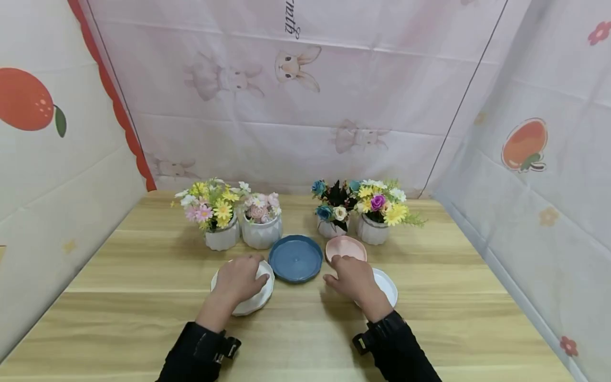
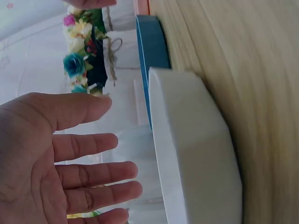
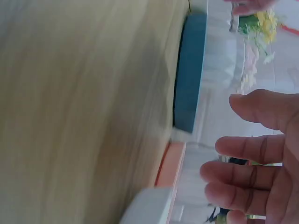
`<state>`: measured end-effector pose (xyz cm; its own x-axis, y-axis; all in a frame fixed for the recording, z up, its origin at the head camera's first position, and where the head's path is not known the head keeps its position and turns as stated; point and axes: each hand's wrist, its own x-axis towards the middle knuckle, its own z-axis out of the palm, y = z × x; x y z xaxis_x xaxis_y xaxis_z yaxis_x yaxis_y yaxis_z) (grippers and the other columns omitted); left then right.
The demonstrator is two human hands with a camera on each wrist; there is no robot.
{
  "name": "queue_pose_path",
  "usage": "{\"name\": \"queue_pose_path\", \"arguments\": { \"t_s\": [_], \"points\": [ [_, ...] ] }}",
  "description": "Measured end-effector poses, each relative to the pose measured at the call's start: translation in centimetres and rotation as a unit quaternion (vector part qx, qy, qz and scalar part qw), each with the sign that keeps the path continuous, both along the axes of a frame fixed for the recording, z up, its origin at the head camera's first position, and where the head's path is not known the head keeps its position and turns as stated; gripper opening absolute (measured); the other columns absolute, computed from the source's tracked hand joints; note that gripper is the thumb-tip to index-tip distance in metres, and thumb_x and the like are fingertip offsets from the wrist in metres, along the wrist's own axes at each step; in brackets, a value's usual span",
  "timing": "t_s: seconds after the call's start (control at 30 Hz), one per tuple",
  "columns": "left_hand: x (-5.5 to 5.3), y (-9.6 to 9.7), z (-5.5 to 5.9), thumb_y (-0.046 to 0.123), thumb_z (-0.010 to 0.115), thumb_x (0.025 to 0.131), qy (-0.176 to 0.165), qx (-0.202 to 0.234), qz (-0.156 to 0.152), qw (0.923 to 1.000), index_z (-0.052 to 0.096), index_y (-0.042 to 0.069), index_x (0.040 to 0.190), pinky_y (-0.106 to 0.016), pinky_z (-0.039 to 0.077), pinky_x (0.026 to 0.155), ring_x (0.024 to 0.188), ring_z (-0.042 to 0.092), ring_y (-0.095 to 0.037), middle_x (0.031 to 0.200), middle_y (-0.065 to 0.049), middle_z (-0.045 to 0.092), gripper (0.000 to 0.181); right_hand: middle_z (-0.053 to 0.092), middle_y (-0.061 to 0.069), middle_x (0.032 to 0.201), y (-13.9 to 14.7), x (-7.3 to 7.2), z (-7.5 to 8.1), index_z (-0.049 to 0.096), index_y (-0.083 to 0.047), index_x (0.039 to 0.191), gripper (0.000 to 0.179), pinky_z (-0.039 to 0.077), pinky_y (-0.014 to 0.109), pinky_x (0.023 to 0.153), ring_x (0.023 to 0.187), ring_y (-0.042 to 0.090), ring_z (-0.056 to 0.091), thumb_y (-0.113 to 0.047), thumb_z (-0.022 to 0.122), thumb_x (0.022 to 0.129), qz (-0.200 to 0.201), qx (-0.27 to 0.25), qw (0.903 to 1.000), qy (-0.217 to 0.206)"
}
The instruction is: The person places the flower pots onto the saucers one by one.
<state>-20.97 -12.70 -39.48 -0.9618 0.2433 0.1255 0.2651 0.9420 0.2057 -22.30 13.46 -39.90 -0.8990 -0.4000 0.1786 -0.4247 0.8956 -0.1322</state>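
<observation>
L hand [image 1: 241, 278], lower ctr-left of the head frame, hangs over the white scalloped dish [image 1: 254, 305]; L wrist view has a gap btwn fingertips and rim, so no contact seen. Its fingers are straight-ish w/ thumb held apart, holding nothing. R hand [image 1: 353, 278], lower ctr-right, matches: loose fingers, nothing held, covering the L part of the plain white dish [image 1: 387, 287], which shows mostly to the right of the hand. Key relation: the blue dish [image 1: 296, 259], mid-frame, lies btwn the two hands, just R of L hand and upper left of R hand; approx. equally near to both, can't call a clear winner. Pink dish [image 1: 346, 246] is just above R hand's fingertips, so R is nearer. Dishes are roundish, so no long axis to speak of.
</observation>
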Motion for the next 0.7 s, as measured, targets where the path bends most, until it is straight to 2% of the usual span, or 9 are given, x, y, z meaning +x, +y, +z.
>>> {"name": "queue_pose_path", "arguments": {
  "t_s": [0.17, 0.4, 0.47, 0.57, 0.7],
  "points": [
    [-0.6, -1.3, 0.2, 0.031, 0.065, 0.085, -0.043, 0.034, 0.015, 0.9984, 0.060, 0.007, 0.120, -0.047, 0.050, 0.063, 0.093, 0.060, -0.034, 0.112, -0.014, 0.062, 0.043, 0.061, 0.001, 0.074, -1.3, -0.1, -0.2, 0.062, -0.010, 0.086, 0.019, 0.046, 0.035, 0.051, 0.064, 0.019, 0.058, -0.028, 0.068, 0.082, 0.029, -0.014, 0.9989, -0.034],
    [-1.1, -3.6, 0.1, 0.027, 0.065, 0.086, -0.027, 0.062, 0.026, 0.9974, 0.061, 0.002, 0.118, -0.051, 0.048, 0.075, 0.100, 0.057, -0.037, 0.114, -0.017, 0.061, 0.041, 0.058, -0.003, 0.071, -3.2, 0.3, -0.4, 0.062, -0.011, 0.083, 0.013, 0.045, 0.032, 0.054, 0.065, 0.015, 0.056, -0.023, 0.065, 0.084, 0.077, -0.017, 0.9956, -0.051],
    [-1.3, -4.3, 0.0, 0.026, 0.065, 0.086, -0.025, 0.063, 0.033, 0.9971, 0.061, 0.001, 0.118, -0.051, 0.048, 0.075, 0.099, 0.057, -0.038, 0.113, -0.018, 0.061, 0.041, 0.059, -0.004, 0.072, -3.7, 0.4, -0.4, 0.062, -0.012, 0.081, 0.011, 0.045, 0.031, 0.055, 0.066, 0.015, 0.057, -0.022, 0.064, 0.084, 0.091, -0.018, 0.9946, -0.047],
    [-1.6, -5.2, -0.2, 0.026, 0.063, 0.086, -0.034, 0.069, 0.057, 0.9954, 0.061, 0.001, 0.117, -0.051, 0.049, 0.072, 0.097, 0.058, -0.040, 0.112, -0.019, 0.061, 0.040, 0.058, -0.006, 0.071, -4.6, 0.5, -0.6, 0.062, -0.014, 0.078, 0.010, 0.046, 0.029, 0.055, 0.064, 0.014, 0.057, -0.022, 0.064, 0.085, 0.098, -0.015, 0.9938, -0.051],
    [-1.9, -6.3, -0.1, 0.026, 0.059, 0.087, -0.066, 0.086, 0.111, 0.9879, 0.060, 0.001, 0.117, -0.049, 0.049, 0.064, 0.089, 0.060, -0.038, 0.109, -0.021, 0.061, 0.039, 0.053, -0.009, 0.067, -6.1, 0.9, -1.0, 0.059, -0.018, 0.075, 0.015, 0.043, 0.027, 0.052, 0.061, 0.010, 0.052, -0.024, 0.060, 0.088, 0.103, -0.007, 0.9896, -0.100]
  ]
}}
